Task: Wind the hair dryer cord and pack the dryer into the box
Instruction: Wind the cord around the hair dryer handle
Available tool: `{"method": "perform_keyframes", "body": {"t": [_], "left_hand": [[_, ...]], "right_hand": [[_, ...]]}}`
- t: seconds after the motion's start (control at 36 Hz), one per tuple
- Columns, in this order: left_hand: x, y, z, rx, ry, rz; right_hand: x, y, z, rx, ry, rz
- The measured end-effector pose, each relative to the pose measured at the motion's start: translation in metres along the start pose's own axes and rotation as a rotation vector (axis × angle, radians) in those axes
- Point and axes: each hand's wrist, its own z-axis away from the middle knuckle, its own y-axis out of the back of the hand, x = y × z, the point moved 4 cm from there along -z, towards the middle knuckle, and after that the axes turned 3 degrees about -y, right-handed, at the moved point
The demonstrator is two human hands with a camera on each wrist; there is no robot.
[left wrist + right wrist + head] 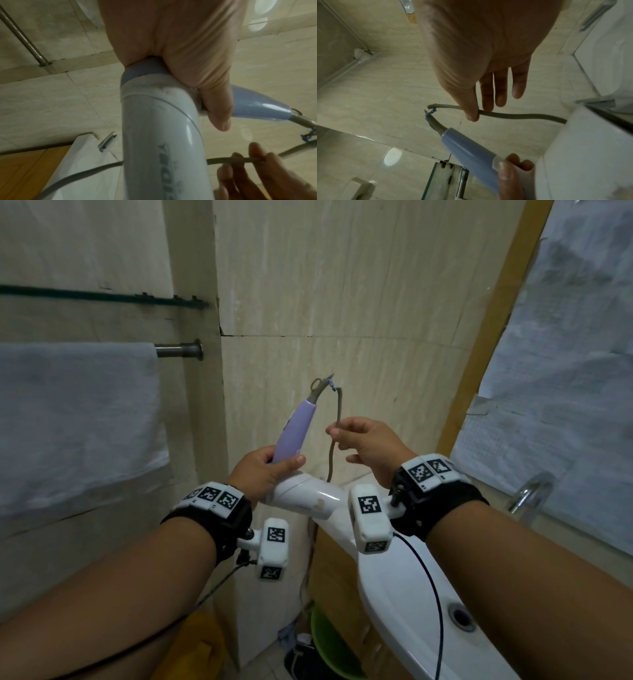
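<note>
Left hand (263, 470) wraps the hair dryer (298, 440) at the handle base, held up before the wall. Right hand (370, 446) pinches the cord (337, 409) (thumb-forefinger). Risk: tight winding kinks the strain relief. Box not visible.

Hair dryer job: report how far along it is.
Done: nothing wound; the cord hangs loose from the handle end. In hand: left hand grips the hair dryer at the handle base, right hand pinches the cord. Left: all the winding and the packing; no box is in view.
</note>
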Motion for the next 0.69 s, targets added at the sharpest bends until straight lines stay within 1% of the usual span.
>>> {"method": "perform_keyframes", "body": {"t": [0.08,0.36,0.58,0.69], "left_hand": [[0.0,-0.002,0.0,-0.034,0.038,0.04],[0.01,-0.018,0.01,-0.175,0.09,0.169],[0.014,-0.021,0.013,-0.217,0.104,0.167],[0.013,-0.021,0.012,-0.212,0.106,0.178]], "right_hand": [[0.003,-0.001,0.001,-0.012,-0.012,0.036],[0.003,-0.01,-0.001,-0.088,-0.033,-0.038],[0.0,-0.018,0.001,-0.111,-0.014,-0.144],[0.003,-0.017,0.001,-0.13,-0.022,-0.123]]}}
